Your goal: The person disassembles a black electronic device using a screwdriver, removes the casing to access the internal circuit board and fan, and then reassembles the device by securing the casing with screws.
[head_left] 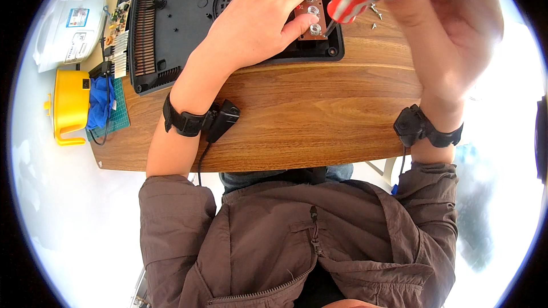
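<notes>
A brown circuit board [305, 38] with a row of round clear-ringed buttons lies along the right side of a black plastic housing [188, 28]. My left hand [251, 28] rests over the housing with fingers spread; the thumb and fingertips touch the board near its buttons. In my right hand [439, 17], slightly blurred, is a red and white screwdriver [345, 3], gripped by its handle and tilted. Its shaft points down to the board's near right corner. Whether a screw sits under the tip is too small to tell.
Several small screws [375, 12] lie on the wooden table [297, 114] right of the housing. At the left are a loose circuit board [120, 40], a white plastic container [68, 28], a yellow container [71, 105], a blue cloth [100, 102] and a green cutting mat [120, 111].
</notes>
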{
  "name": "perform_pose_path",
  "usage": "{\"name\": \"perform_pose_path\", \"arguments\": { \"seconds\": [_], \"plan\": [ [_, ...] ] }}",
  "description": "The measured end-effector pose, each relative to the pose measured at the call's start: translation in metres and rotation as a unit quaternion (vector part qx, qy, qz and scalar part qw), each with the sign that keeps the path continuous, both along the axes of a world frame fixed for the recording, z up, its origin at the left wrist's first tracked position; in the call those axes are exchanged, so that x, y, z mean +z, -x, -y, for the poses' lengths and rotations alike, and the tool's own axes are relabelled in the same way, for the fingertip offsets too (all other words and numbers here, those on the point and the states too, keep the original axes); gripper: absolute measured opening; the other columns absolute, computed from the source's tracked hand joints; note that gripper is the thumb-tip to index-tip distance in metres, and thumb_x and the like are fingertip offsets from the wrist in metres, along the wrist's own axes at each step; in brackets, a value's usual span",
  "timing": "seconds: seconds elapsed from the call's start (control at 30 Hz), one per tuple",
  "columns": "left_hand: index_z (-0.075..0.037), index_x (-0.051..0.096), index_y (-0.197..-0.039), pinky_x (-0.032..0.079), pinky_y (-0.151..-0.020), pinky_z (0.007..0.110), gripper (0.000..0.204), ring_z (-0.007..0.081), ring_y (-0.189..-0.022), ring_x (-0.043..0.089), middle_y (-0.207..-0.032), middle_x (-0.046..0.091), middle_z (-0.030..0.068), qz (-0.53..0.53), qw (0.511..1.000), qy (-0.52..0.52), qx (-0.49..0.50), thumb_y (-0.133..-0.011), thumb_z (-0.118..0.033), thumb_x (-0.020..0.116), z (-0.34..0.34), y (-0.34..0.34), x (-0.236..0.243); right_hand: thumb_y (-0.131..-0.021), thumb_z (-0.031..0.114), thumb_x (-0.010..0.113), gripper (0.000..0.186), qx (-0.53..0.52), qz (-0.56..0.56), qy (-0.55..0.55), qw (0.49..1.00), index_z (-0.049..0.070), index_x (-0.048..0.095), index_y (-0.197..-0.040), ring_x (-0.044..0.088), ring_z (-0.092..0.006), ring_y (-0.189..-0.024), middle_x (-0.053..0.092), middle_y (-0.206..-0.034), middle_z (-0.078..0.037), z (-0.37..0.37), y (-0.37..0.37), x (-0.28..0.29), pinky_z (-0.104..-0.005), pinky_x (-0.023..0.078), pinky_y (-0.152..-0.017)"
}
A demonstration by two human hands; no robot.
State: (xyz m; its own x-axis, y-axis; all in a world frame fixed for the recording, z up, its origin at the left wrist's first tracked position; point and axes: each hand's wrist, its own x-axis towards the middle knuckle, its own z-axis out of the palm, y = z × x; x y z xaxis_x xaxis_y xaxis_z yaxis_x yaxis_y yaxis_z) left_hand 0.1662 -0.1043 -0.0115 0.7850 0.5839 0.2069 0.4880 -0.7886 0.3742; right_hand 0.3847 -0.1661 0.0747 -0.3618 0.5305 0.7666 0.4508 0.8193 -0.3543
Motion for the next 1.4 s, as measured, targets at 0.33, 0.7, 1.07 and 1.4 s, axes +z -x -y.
{"name": "perform_pose_path", "arguments": {
  "seconds": [0.33, 0.7, 1.07, 1.4],
  "plan": [
    [-0.001, 0.07, -0.103, 0.053, -0.081, 0.049, 0.031, 0.042, -0.09, 0.067, -0.095, 0.071, 0.0219, -0.027, 0.999, 0.0, 0.024, -0.099, -0.032, 0.065, 0.001, 0.005, -0.008, -0.103, 0.04, 0.063, 0.059, 0.004, -0.004, 0.007, 1.0, -0.007, 0.054, -0.137, 0.069, -0.0236, -0.109, 0.067, -0.121, -0.02, 0.001, 0.002, -0.003, -0.0329, 0.058, -0.092],
    [-0.003, 0.069, -0.112, 0.052, -0.091, 0.043, 0.032, 0.0352, -0.105, 0.062, -0.11, 0.066, 0.0163, -0.012, 0.999, -0.047, 0.014, -0.098, -0.032, 0.067, 0.002, 0.007, -0.011, -0.103, 0.04, 0.063, 0.058, 0.005, -0.003, 0.013, 1.0, -0.007, 0.054, -0.137, 0.069, -0.0238, -0.109, 0.067, -0.12, -0.02, 0.003, 0.002, -0.004, -0.033, 0.058, -0.092],
    [-0.001, 0.064, -0.124, 0.049, -0.098, 0.045, 0.039, 0.0384, -0.116, 0.057, -0.124, 0.058, 0.0197, 0.033, 0.997, -0.065, -0.007, -0.097, -0.029, 0.068, 0.001, 0.005, -0.006, -0.103, 0.039, 0.063, 0.058, 0.0, -0.002, 0.024, 1.0, -0.006, 0.053, -0.138, 0.069, -0.0239, -0.108, 0.067, -0.12, -0.02, 0.007, 0.0, -0.002, -0.0331, 0.058, -0.092],
    [0.003, 0.061, -0.128, 0.046, -0.105, 0.046, 0.042, 0.0414, -0.124, 0.052, -0.135, 0.052, 0.0228, 0.002, 1.0, -0.008, -0.001, -0.096, -0.024, 0.069, 0.001, 0.003, 0.003, -0.103, 0.038, 0.062, 0.057, 0.008, -0.004, 0.031, 0.999, -0.006, 0.053, -0.138, 0.069, -0.0241, -0.108, 0.068, -0.12, -0.02, 0.005, 0.002, -0.006, -0.0332, 0.059, -0.091]
  ]
}}
